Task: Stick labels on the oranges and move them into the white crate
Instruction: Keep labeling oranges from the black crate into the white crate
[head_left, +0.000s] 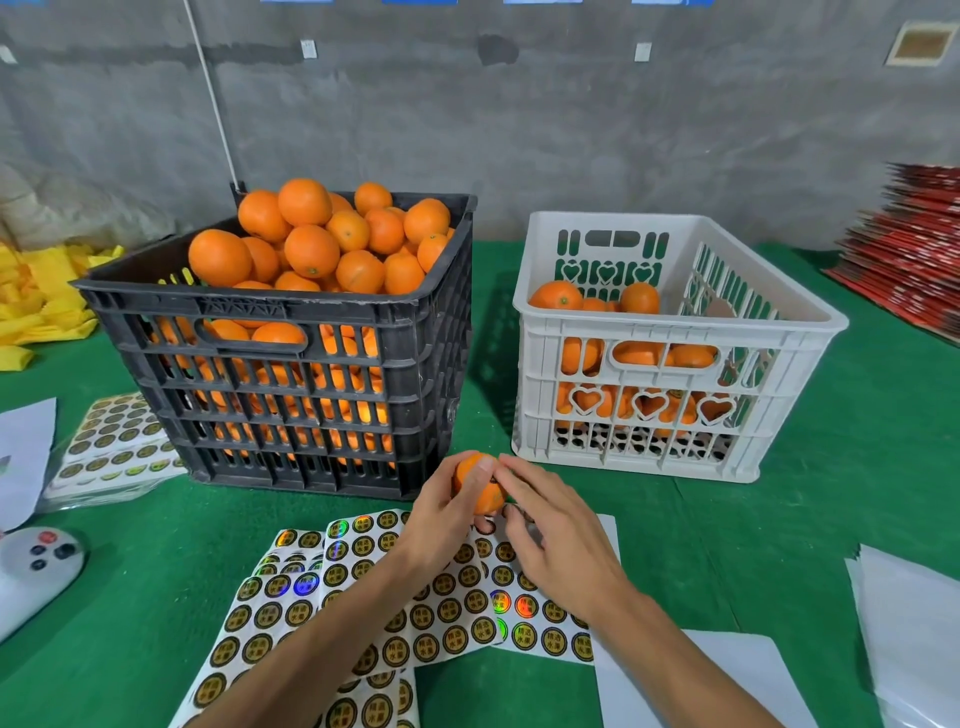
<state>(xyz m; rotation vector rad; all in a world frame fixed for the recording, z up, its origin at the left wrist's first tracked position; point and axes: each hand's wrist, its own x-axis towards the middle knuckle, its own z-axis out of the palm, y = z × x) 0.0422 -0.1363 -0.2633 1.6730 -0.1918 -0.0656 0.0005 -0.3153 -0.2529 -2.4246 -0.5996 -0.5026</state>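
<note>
Left hand (441, 512) grips orange (475, 486) above label sheets (415, 597), fingers curled round it; right hand (550, 530) fingertips press on its label; risk: weak pressing lets the label lift inside white crate (675, 332).

Left hand (441, 512) holding orange (480, 486), right hand (558, 535) fingertips on it, above label sheets (447, 613), white crate (670, 343) behind

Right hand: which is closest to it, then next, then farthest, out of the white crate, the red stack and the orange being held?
From the right hand:
1. Held orange, touching its fingertips.
2. White crate, just behind.
3. Red stack, far right edge.
</note>
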